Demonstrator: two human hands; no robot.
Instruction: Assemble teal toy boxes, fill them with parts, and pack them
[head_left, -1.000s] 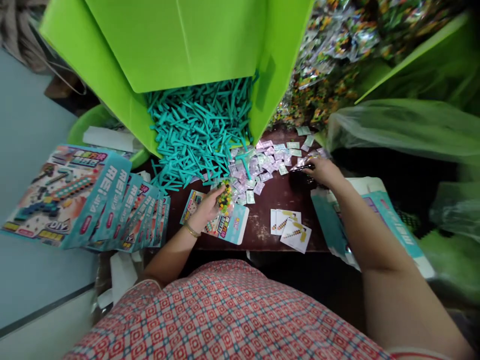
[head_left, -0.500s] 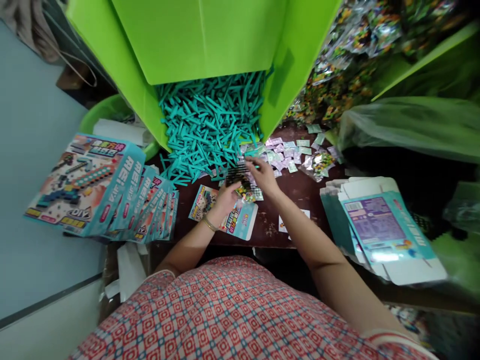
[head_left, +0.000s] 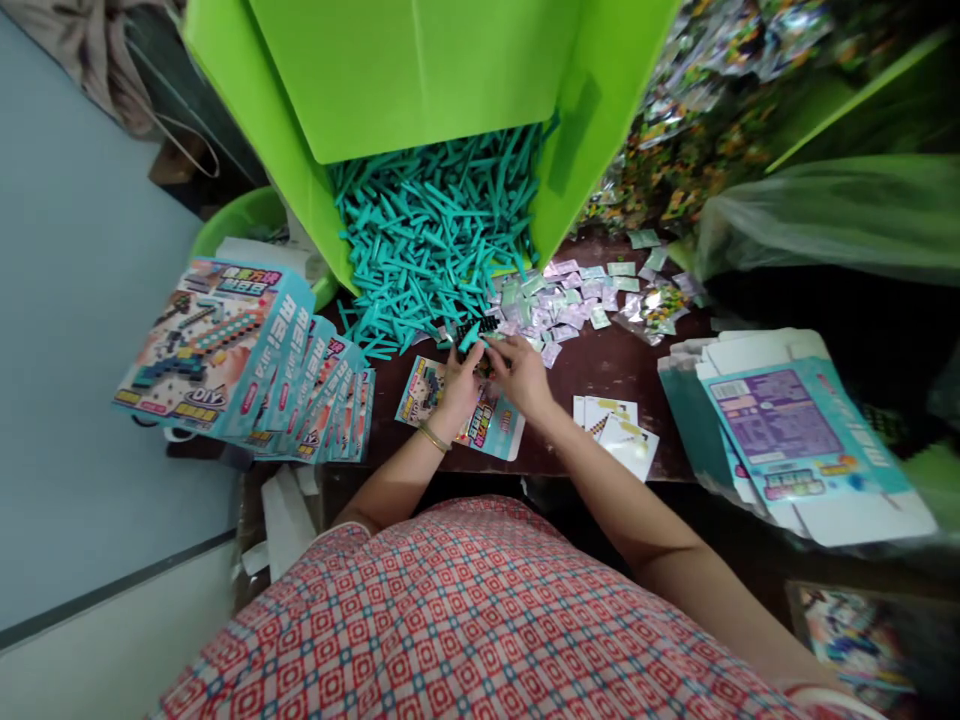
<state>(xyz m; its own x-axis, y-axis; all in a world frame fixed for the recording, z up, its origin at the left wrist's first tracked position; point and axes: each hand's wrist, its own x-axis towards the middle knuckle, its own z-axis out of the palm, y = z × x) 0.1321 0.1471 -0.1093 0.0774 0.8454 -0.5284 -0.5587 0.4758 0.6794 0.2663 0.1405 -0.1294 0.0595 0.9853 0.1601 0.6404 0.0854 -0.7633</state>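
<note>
My left hand (head_left: 461, 385) and my right hand (head_left: 523, 372) meet over the dark table, fingers closed around a small bundle. A black grid-like piece (head_left: 480, 325) and a teal stick (head_left: 470, 338) show at the fingertips; the rest of the bundle is hidden by my fingers. Beneath my left hand lies a flat printed box (head_left: 499, 430) with a teal flap. Just beyond my hands are a heap of teal sticks (head_left: 420, 240) and many small pale sachets (head_left: 555, 305).
An open green bin (head_left: 442, 80) holds the sticks. Filled boxes (head_left: 202, 350) lean at the left, flat boxes (head_left: 780, 420) at the right. White cards (head_left: 628, 445) lie near the table edge. A clear packet of coloured pieces (head_left: 656, 310) is beyond them.
The black grid piece is now mostly covered by my fingers, and my hands are closer together. A teal stick shows at my fingertips. The view has shifted, showing more of the white cards.
</note>
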